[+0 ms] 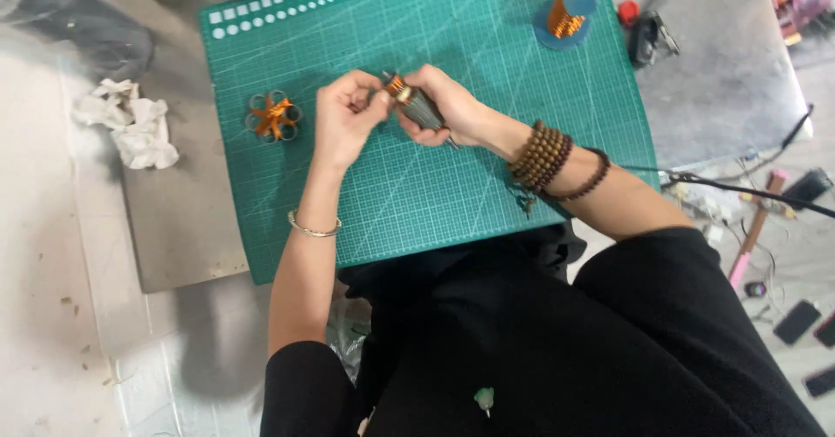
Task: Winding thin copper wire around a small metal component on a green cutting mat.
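Note:
My right hand grips a small grey motor armature with copper wire wound at its top end and a thin shaft poking out below. My left hand meets it from the left, fingertips pinching at the copper-wound end. Both hands hover over the middle of a green cutting mat. A wooden bead bracelet wraps my right wrist and a thin gold bangle sits on my left forearm.
A round stator with copper windings lies on the mat's left. A blue spool of copper wire stands at the mat's top right. Crumpled white tissue lies left of the mat. Pliers and cables lie to the right.

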